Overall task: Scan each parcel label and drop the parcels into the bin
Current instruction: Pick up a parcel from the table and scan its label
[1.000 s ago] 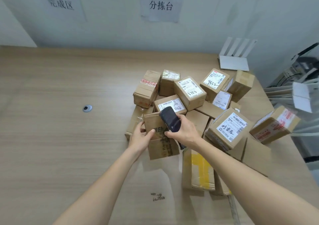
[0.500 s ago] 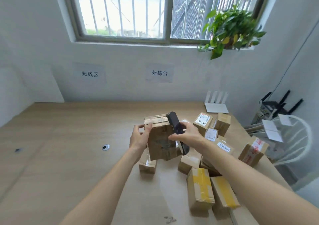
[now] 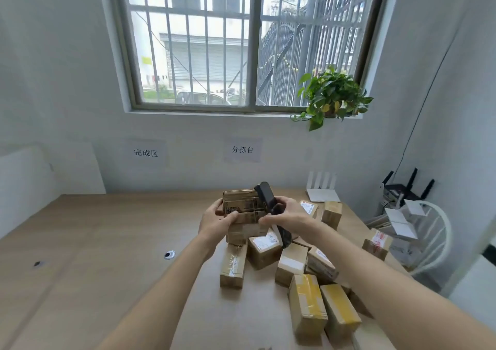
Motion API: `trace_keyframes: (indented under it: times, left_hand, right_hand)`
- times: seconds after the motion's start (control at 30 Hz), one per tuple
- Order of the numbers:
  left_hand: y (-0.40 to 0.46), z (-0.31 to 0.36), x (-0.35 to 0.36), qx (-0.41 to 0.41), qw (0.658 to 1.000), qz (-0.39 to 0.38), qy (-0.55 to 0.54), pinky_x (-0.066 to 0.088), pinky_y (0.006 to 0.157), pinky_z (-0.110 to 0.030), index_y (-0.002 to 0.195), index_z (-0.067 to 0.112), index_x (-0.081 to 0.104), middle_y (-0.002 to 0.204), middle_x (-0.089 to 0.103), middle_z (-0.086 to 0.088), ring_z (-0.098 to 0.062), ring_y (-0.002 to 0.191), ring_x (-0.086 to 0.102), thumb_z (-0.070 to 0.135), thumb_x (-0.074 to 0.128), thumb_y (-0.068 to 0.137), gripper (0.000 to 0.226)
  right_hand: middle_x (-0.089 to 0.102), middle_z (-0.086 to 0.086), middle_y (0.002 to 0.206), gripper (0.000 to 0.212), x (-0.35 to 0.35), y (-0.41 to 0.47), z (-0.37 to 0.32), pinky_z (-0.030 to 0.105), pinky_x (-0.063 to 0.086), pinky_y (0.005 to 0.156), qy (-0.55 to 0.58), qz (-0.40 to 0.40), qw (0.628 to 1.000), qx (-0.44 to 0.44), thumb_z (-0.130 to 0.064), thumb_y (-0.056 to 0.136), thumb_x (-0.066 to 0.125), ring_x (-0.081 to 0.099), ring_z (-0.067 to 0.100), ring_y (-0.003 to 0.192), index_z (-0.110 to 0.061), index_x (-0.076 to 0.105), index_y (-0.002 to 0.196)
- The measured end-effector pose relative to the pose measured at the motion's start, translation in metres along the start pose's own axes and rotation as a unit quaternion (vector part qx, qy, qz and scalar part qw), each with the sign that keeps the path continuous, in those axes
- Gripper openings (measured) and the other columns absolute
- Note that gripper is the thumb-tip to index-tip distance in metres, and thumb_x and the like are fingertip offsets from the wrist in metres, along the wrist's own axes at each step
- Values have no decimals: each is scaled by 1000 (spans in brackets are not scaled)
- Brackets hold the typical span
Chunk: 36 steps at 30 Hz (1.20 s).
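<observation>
Here the left hand [image 3: 216, 219] grips the parcel [image 3: 243, 206] beside the scanner [image 3: 268, 199].

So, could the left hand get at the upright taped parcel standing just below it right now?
Probably not yet: the left hand grips the lifted parcel, while the right hand holds the scanner. The path to the upright parcel looks open once it lets go.

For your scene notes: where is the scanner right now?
In the head view, centre: the right hand holds the scanner against the raised parcel, above the pile.
</observation>
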<state>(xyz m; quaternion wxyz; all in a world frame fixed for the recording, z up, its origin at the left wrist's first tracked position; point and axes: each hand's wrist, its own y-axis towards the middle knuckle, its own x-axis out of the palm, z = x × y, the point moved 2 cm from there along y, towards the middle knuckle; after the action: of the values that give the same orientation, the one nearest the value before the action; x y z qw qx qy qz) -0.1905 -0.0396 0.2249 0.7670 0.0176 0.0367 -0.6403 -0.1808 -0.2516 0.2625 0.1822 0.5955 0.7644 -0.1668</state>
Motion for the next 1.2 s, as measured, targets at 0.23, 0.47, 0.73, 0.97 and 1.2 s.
trace_keyframes:
  times: [0.23, 0.47, 0.73, 0.97, 1.2]
  left_hand:
    - [-20, 9, -4, 11, 1000, 2, -12, 51, 64, -19, 139, 22, 50, 114, 63, 3, -17, 101, 63, -5, 70, 85, 64]
    - [-21, 21, 0, 37, 999, -1, -20, 60, 83, -40, 129, 29, 55, 119, 64, -5, -23, 105, 67, -13, 74, 77, 70]
    - [-31, 25, 13, 47, 997, -21, -55, 60, 78, -33, 125, 37, 56, 118, 64, -1, -16, 104, 67, -15, 69, 80, 70]
    - [-32, 35, 24, 33, 995, 24, -86, 60, 84, -42, 122, 28, 56, 117, 66, 2, -15, 103, 67, 30, 77, 86, 42]
    - [-28, 41, 30, 45, 994, 71, -69, 59, 85, -53, 108, 33, 60, 108, 68, 4, -18, 102, 67, 37, 80, 81, 34]
  right_hand:
    - [67, 1, 112, 50, -8, -15, -9, 20, 50, 78, 20, -5, 1000, -18, -20, 81, 86, 64, 13, 104, -16, 59, 123]
    - [68, 2, 110, 55, -28, -20, -13, 17, 51, 73, 8, 2, 1000, -23, -20, 80, 88, 66, 13, 99, -16, 59, 126]
    - [69, 7, 113, 51, -44, -27, -17, 19, 54, 76, 13, -15, 1000, -23, -16, 80, 87, 67, 19, 105, -15, 63, 125]
    - [73, 2, 112, 49, -51, -29, -21, 23, 55, 82, -7, -17, 1000, -25, -18, 80, 87, 69, 17, 104, -16, 65, 123]
    - [73, 2, 111, 49, -57, -28, -23, 35, 58, 95, -33, -9, 999, -36, -22, 77, 89, 69, 19, 105, -17, 66, 120]
